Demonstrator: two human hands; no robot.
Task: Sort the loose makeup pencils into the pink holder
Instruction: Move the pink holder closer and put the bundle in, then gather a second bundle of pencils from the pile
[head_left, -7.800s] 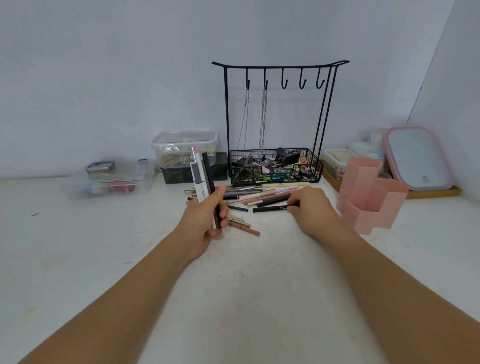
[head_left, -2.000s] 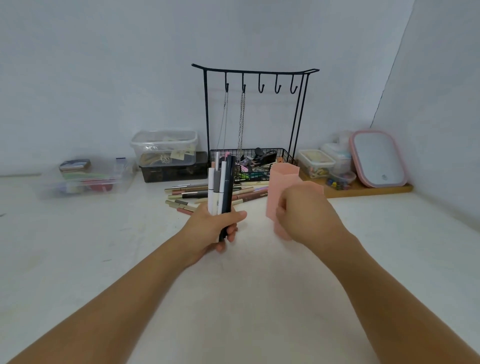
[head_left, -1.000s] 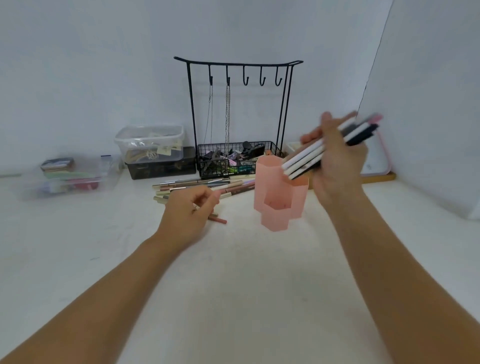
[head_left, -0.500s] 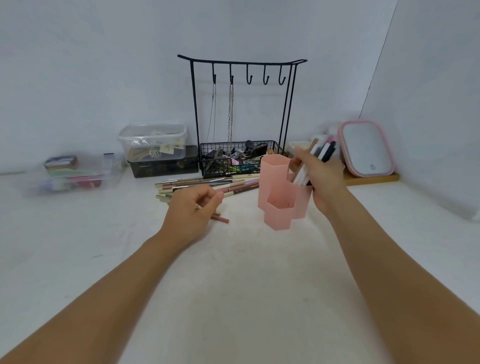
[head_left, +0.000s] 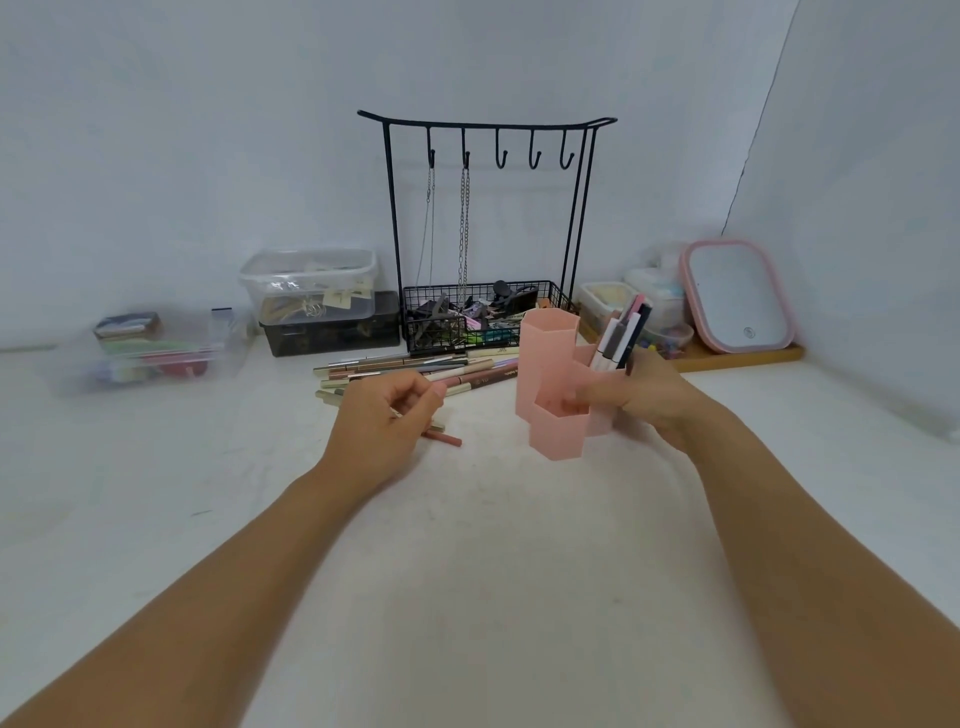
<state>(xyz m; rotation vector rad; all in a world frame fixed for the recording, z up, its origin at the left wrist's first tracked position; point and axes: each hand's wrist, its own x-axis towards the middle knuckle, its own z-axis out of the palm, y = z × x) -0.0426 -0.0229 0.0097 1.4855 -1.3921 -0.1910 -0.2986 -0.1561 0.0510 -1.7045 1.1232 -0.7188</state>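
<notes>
At table centre, right hand (head_left: 641, 397) wraps the pink holder (head_left: 550, 384), steadying it with a pencil bunch (head_left: 621, 338) upright inside, while left hand (head_left: 387, 421), loosely curled and seemingly empty, hovers over the loose pencils (head_left: 415, 371) for another pickup.

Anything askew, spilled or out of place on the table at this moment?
Mostly the loose pencils, still strewn flat left of the pink holder. One reddish pencil lies apart by the left hand. Nothing spilled or damaged.

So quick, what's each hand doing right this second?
Left hand: fingers curled over the loose pencils; whether it grips one cannot be told.
Right hand: wrapped around the pink holder, beside the bundle of pencils standing in it.
</notes>
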